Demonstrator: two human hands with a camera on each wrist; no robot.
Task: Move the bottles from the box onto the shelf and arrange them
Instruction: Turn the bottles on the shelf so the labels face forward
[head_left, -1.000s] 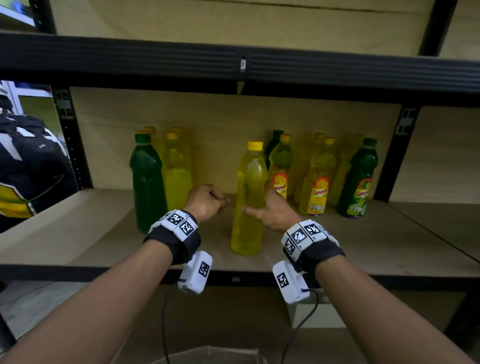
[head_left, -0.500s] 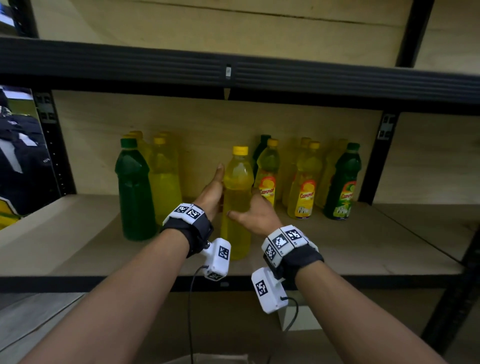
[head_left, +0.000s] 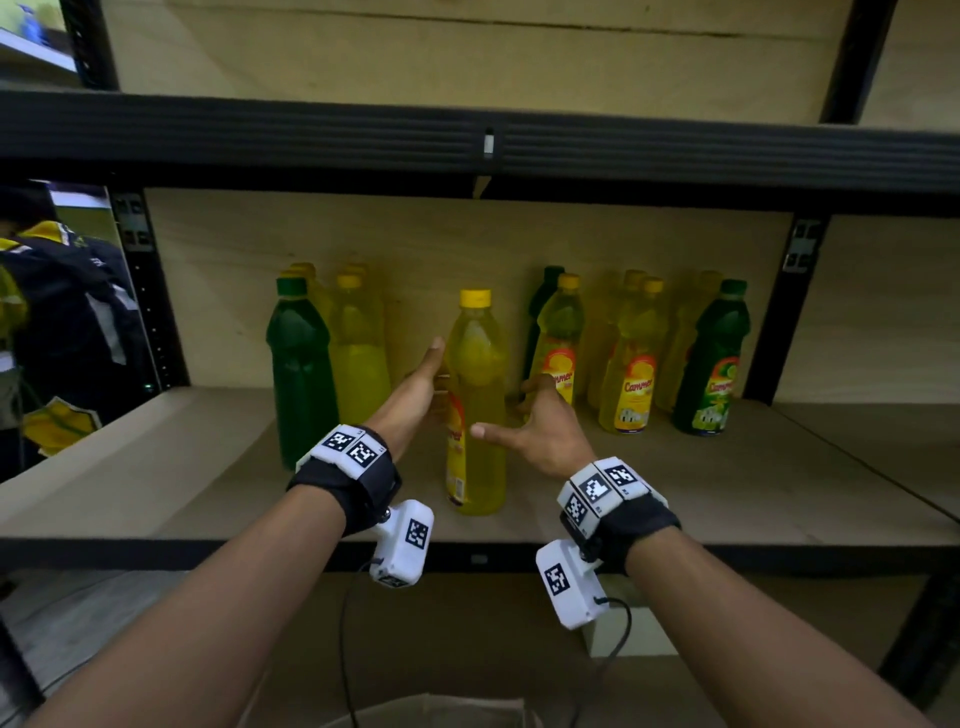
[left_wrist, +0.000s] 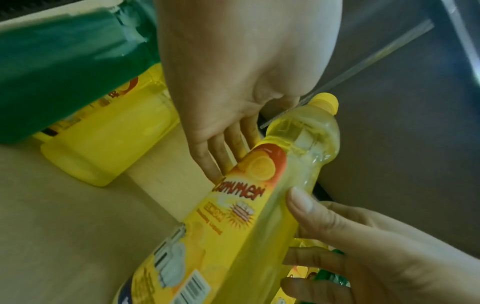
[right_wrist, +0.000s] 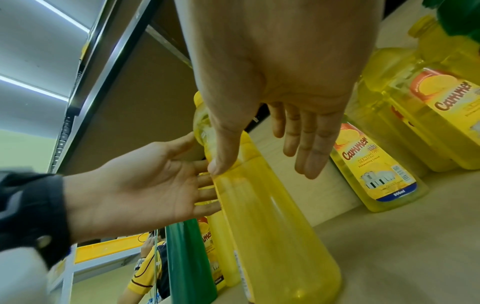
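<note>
The yellow bottle (head_left: 475, 410) stands upright near the front of the shelf (head_left: 727, 499), between the left hand (head_left: 415, 397), whose straight fingers lie against its left side, and the right hand (head_left: 545, 431), spread wide with its thumb on it.

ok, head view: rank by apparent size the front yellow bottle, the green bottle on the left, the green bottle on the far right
1. front yellow bottle, nearest the camera, so its lead is partly perspective.
2. green bottle on the left.
3. green bottle on the far right, set further back; it may match the left one in real size.
</note>
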